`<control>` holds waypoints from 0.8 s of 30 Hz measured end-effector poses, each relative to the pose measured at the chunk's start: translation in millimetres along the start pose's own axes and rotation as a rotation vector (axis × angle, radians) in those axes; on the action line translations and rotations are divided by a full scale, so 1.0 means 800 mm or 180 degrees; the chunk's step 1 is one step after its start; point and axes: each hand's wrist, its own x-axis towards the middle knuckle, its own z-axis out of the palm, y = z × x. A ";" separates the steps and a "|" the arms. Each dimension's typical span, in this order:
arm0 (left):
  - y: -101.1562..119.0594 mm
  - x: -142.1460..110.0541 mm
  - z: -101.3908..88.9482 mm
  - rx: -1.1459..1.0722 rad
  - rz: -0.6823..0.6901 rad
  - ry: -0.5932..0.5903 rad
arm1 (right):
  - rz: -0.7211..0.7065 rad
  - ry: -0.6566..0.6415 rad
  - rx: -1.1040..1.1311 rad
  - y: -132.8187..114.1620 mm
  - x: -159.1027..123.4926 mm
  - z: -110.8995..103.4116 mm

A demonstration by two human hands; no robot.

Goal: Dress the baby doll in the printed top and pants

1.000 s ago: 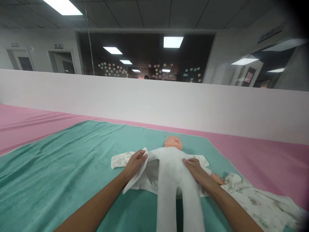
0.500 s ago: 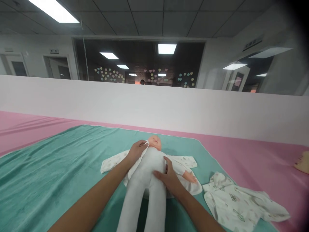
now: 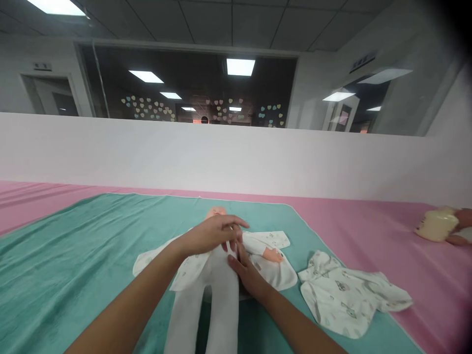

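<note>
The change is in the left front of the printed shirt: a second ago the left hand (image 3: 216, 233) was lifting that flap (image 3: 191, 273) clear, out beside the body, and now it lies across the side of the white-clad doll (image 3: 221, 290), printed face up. As I judge it, the work with the shirt is half advanced, with one front over the torso and the other spread flat beneath and to the right, the doll's bare hand (image 3: 273, 254) lying on it.

The doll lies on its back on the green cloth (image 3: 110, 236), legs toward the wearer, its head partly hidden behind the left wrist. The shirt's left sleeve (image 3: 149, 258) and right sleeve (image 3: 275, 239) stretch out to either side.

The left hand has crossed over the chest, its fingers reaching rightward, the index finger extended and the others bent. The right hand (image 3: 254, 280) has moved close to it and is at the torso's right side, thumb and index finger apart. Because the two hands overlap there, I cannot tell whether the left fingers are closed on the flap's edge or merely pressing it down.

A second printed garment (image 3: 344, 295) lies crumpled to the right, apart from both hands, reaching past the green cloth onto the pink sheet (image 3: 350, 221).
</note>
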 end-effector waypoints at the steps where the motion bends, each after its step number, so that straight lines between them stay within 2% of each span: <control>1: -0.006 0.008 -0.004 0.0138 0.0044 0.0302 | 0.0076 0.0007 0.0007 0.001 0.000 0.000; 3: -0.027 0.030 -0.009 0.0544 -0.0005 0.0793 | 0.0256 -0.0044 0.0065 0.002 0.001 0.001; 5: -0.052 0.055 -0.009 0.1041 -0.0145 0.0983 | 0.0230 -0.0155 0.0176 0.001 0.003 0.002; 7: -0.074 0.081 -0.001 0.1539 -0.0196 0.0730 | -0.0006 -0.0247 0.0173 -0.002 0.005 0.005; 9: -0.088 0.108 0.014 0.2135 -0.0123 0.0269 | -0.0275 -0.0257 -0.0024 -0.005 0.006 0.009; 13: -0.099 0.151 0.047 0.3093 0.0063 -0.0363 | -0.0455 -0.0305 -0.0495 0.000 0.008 0.009; 17: -0.104 0.173 0.053 0.3672 0.0061 -0.0490 | -0.0494 -0.0405 -0.1310 0.016 0.017 -0.024; 19: -0.105 0.177 0.045 0.3847 0.0012 -0.0343 | -0.0593 -0.0064 -0.2020 0.025 0.024 -0.055; 21: -0.106 0.177 0.035 0.4014 -0.0013 -0.0185 | -0.0526 0.0675 -0.2703 0.033 0.029 -0.090; 23: -0.105 0.174 0.030 0.4154 -0.0018 -0.0077 | -0.0200 0.1375 -0.3166 0.040 0.032 -0.121; 24: -0.105 0.171 0.029 0.4218 -0.0019 -0.0056 | 0.0013 0.1555 -0.3288 0.042 0.032 -0.133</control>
